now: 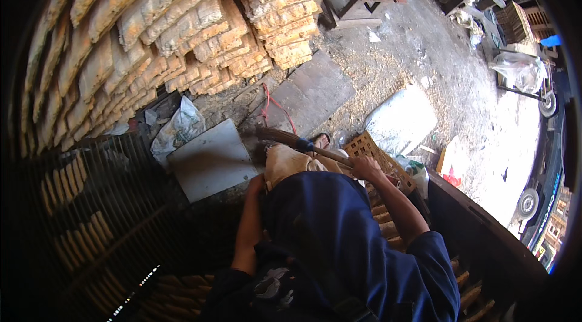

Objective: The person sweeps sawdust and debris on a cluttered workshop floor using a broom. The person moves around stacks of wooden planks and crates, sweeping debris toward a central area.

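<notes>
My right hand [365,169] is closed around the wooden handle of a short broom [280,136]. The broom lies across in front of my legs, its dark bristles pointing left and a blue binding where they meet the handle. At my left side hangs my left hand [257,184], beside my tan trousers [286,163] and close to a pale flat board [212,161]; its fingers are mostly hidden. A yellow plastic crate [379,161] with a grid of holes stands just past my right hand.
Tall stacks of rough, pale orange slabs [200,25] rise at the far left. A brown sheet [315,92] with a red cord [276,107] lies ahead, near a white sack [402,116]. Dark bars [115,201] stand at left. A vehicle [548,182] is at right.
</notes>
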`<state>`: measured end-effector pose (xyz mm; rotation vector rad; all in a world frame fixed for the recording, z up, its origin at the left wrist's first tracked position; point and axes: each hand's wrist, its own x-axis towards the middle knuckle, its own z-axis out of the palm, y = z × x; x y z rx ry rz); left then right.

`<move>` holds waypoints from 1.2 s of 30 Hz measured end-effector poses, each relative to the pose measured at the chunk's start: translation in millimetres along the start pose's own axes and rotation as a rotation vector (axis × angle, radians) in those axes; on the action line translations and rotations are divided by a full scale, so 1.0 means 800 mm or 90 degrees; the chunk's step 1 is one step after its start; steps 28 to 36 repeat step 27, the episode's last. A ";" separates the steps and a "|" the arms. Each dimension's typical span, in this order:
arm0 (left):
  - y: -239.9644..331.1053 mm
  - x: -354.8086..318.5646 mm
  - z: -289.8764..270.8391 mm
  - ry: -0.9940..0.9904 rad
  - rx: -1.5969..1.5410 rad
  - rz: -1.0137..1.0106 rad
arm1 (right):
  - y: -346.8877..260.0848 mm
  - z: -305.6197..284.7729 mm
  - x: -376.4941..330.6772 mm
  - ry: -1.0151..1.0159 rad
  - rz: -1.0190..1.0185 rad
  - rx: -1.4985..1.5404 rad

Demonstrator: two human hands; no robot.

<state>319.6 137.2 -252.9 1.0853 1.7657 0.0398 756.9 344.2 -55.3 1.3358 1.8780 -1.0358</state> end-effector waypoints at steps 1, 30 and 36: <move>0.016 -0.005 -0.009 0.032 -0.043 -0.042 | 0.009 0.000 0.000 0.009 0.003 0.006; -0.117 -0.011 -0.142 0.103 -0.337 -0.180 | -0.142 -0.080 -0.196 0.170 0.188 0.046; -0.117 -0.011 -0.142 0.103 -0.337 -0.180 | -0.142 -0.080 -0.196 0.170 0.188 0.046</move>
